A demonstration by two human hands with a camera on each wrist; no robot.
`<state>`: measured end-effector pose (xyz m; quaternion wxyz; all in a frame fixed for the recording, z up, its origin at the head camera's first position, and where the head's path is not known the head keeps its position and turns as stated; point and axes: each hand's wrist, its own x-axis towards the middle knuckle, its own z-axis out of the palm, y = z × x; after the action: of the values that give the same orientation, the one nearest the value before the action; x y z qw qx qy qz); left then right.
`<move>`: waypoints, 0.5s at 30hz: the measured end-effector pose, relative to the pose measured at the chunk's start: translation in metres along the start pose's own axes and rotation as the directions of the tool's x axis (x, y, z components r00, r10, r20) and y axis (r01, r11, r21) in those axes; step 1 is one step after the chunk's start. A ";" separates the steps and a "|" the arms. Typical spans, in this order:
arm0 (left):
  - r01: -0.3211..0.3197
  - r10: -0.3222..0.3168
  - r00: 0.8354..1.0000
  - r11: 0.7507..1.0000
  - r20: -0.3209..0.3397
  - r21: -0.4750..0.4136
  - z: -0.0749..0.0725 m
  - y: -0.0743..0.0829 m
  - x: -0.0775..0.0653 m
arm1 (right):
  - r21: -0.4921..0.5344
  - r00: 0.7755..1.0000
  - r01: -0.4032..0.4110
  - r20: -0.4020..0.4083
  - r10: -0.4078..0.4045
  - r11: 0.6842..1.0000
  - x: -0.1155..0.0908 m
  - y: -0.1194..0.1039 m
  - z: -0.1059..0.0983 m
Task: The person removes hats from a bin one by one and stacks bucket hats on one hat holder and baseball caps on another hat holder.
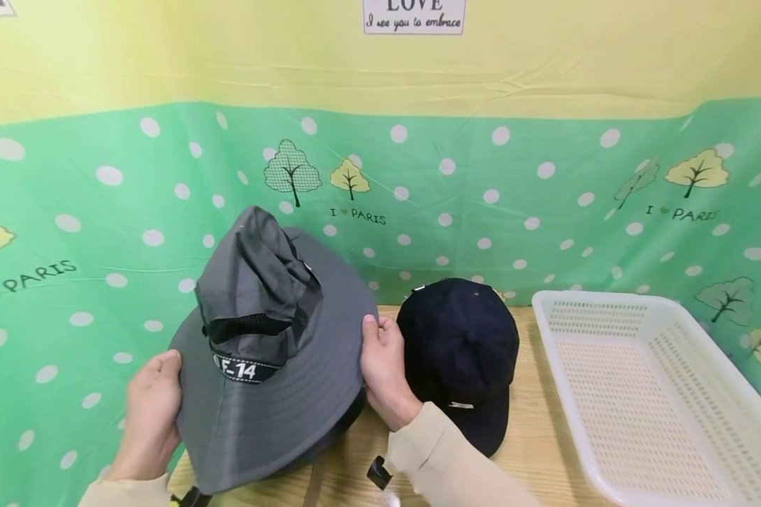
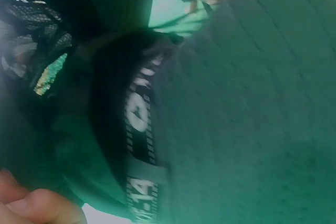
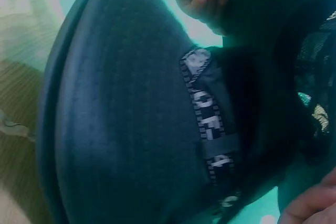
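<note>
A dark grey wide-brimmed sun hat [image 1: 330, 394] is held up at a tilt by both hands in the head view. My left hand [image 1: 152, 408] pinches the left edge of its brim, thumb on top. On the opposite edge, my right hand [image 1: 385, 366] grips the brim in the same way. White lettering runs along the hat's black band [image 3: 210, 129], and mesh shows in the crown. A second dark brim [image 3: 50, 124] lies close under the first in the right wrist view; the rest of it is hidden. Both wrist views are blurred.
A navy baseball cap [image 1: 469, 331] sits on the wooden table [image 1: 533, 465], just right of my right hand. Farther right stands a white perforated plastic basket [image 1: 564, 401]. Behind everything hangs a green and yellow printed cloth [image 1: 456, 204]. A black buckle [image 1: 378, 472] is near the right sleeve.
</note>
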<state>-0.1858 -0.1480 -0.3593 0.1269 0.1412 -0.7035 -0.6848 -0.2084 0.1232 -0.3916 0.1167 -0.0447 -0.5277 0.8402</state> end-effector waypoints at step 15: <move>0.005 0.012 0.996 0.982 -0.086 0.188 -0.002 -0.032 0.031 | -0.145 0.995 -0.052 -0.094 0.039 0.988 0.018 0.032 0.005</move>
<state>-0.2126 -0.1623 -0.3921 0.1446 0.1809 -0.7591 -0.6084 -0.2314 0.1099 -0.4178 0.1176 -0.1034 -0.5813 0.7985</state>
